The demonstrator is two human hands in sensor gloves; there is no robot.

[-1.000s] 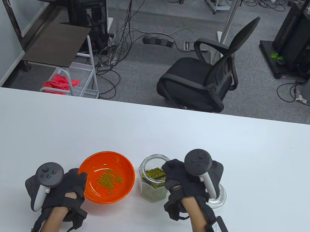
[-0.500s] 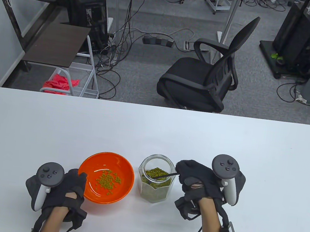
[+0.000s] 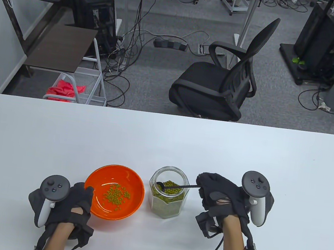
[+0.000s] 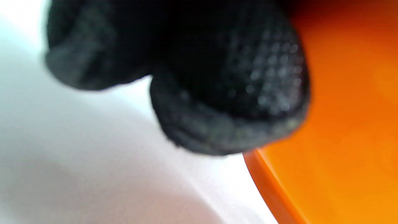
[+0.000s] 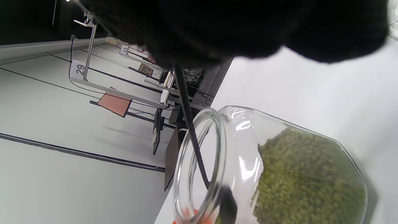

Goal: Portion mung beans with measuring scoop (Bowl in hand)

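One scoop (image 3: 159, 186) inside jar (image 3: 167, 196), handle pinched by right hand (image 3: 222, 196) fingers; left hand (image 3: 72, 203) grips bowl (image 3: 114, 190) (rim). Next, probably: lift level, carry bowlward.

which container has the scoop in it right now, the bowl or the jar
The clear glass jar of mung beans: the black measuring scoop, held by the right hand, reaches through its mouth. The orange bowl, gripped by the left hand, holds only beans.

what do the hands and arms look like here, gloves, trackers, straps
Both hands, left hand and right hand, wear black knit gloves with a dotted texture on the fingertips. Each back carries a dark grey round-topped tracker with small buttons and a white handle. Forearms are bare. Thin black cables trail from both wrists; the right forearm has a black strap and box.
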